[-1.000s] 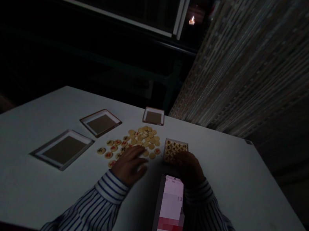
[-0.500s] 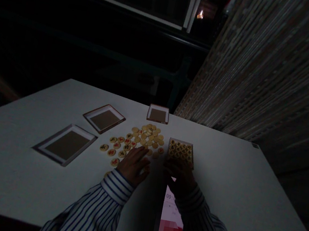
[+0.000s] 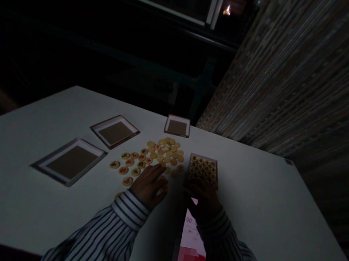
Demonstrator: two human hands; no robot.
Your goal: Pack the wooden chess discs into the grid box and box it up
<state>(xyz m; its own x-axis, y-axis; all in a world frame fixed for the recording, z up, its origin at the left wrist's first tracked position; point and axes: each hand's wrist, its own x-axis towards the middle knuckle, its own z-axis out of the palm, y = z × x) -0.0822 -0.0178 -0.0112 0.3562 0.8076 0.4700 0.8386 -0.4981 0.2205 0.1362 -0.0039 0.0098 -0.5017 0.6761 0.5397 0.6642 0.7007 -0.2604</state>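
Observation:
Round wooden pieces (image 3: 166, 147), some showing red or black characters and others blank, lie loose in the middle of a white table (image 3: 257, 217). My left hand (image 3: 150, 185) rests over the near edge of these pieces, its fingers apart; what lies beneath the palm is hidden. To its right, a small box (image 3: 203, 167) holds rows of pieces with black characters facing up. My right hand (image 3: 204, 199) is at the near edge of that box, fingers bent over it and dark, so whether they grip a piece is unclear.
Two trays, one dark-rimmed (image 3: 71, 161) and one brown-rimmed (image 3: 115, 131), lie on the left. Another tray (image 3: 178, 126) is at the table's far edge. A lit phone (image 3: 194, 242) lies below my right hand. A string curtain (image 3: 288, 78) hangs behind, at right.
The whole view has shifted slightly. Both hands keep nearly the same places beside the pieces and the box.

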